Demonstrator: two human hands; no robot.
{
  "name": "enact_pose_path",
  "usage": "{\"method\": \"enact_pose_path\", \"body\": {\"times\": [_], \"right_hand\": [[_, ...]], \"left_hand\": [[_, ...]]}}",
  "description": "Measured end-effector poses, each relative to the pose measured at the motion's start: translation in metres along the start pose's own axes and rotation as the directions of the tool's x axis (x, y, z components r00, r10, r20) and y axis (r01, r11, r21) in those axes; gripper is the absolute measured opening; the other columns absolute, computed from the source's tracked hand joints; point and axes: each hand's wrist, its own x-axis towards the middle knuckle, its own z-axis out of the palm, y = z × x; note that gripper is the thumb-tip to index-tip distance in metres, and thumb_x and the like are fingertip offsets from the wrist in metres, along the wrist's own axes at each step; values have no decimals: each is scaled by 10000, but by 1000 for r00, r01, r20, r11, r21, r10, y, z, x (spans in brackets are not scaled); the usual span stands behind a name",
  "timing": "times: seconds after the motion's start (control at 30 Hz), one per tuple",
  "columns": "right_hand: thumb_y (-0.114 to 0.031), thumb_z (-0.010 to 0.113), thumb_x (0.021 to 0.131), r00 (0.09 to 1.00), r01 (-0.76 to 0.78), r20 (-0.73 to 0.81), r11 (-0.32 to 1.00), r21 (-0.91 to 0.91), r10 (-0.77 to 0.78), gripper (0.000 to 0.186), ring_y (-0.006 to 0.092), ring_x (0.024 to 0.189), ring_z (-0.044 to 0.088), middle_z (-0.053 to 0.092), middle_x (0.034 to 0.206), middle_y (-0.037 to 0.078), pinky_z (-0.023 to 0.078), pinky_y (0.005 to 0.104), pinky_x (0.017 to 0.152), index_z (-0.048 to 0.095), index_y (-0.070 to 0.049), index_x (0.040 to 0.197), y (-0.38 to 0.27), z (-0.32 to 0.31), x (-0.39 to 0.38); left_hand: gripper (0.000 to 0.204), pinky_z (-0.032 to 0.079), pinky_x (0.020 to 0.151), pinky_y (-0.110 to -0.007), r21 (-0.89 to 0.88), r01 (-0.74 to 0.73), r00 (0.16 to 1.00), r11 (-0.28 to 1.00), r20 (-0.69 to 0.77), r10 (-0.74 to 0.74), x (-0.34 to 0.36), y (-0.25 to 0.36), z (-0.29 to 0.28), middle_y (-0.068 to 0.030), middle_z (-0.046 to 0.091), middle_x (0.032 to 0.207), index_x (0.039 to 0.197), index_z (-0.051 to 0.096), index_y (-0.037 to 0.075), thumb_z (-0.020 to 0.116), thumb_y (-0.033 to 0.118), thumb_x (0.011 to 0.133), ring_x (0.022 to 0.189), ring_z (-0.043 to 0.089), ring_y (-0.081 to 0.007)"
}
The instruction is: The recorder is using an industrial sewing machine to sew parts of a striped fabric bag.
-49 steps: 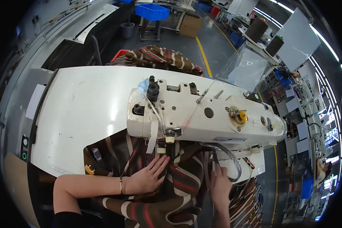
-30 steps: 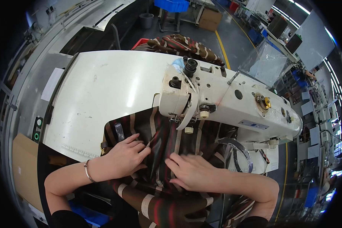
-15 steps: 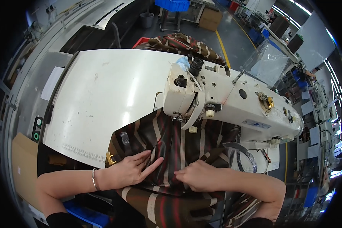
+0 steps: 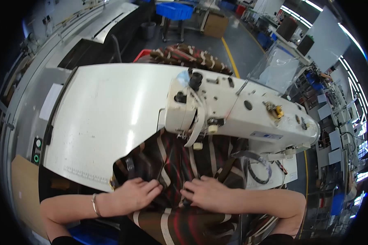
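A striped dark brown, red and cream fabric (image 4: 176, 222) runs from under the needle area of a white sewing machine (image 4: 229, 110) down over the table's near edge. My left hand (image 4: 137, 197), a bracelet at its wrist, lies on the fabric with fingers bent and drawn together on the cloth. Facing it across a narrow strip of cloth, my right hand (image 4: 206, 195) has curled fingers gripping the same fabric. What lies beneath the fingertips is hidden. A clear plastic-wrapped dark loop (image 4: 259, 169) lies right of the fabric.
The white table top (image 4: 98, 118) spreads left of the machine, with a ruler scale (image 4: 86, 172) along its near edge. More striped cloth (image 4: 188, 56) is heaped in a red bin (image 4: 142, 54) behind. A blue crate (image 4: 174, 11) stands farther back, and cardboard (image 4: 26, 196) at left.
My left fingers have gone from stretched flat to bent on the cloth. My right fingers have shifted slightly left. The whole view has tilted, so the machine appears lower and farther left.
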Motion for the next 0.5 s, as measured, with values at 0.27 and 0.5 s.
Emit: {"method": "enact_pose_path", "body": {"times": [0.27,0.5], "right_hand": [[-120,585,796,997,45,-73,994,98,-38,179,318,836,645,645,906,124,506,433,661,628,-7,927,-4,14,-8],[-175,543,920,948,103,-315,898,427,41,177,422,699,589,588,686,195,474,473,589,484,-9,912,13,-11,-18]], "left_hand": [[501,508,775,-326,-102,-6,918,995,-394,-35,19,7,65,-130,552,1036,1177,513,-32,597,119,706,924,590,-245],[255,448,754,-338,-46,-180,969,983,-177,169,13,-42,-21,-43,557,855,896,599,69,662,94,650,849,562,-219]]}}
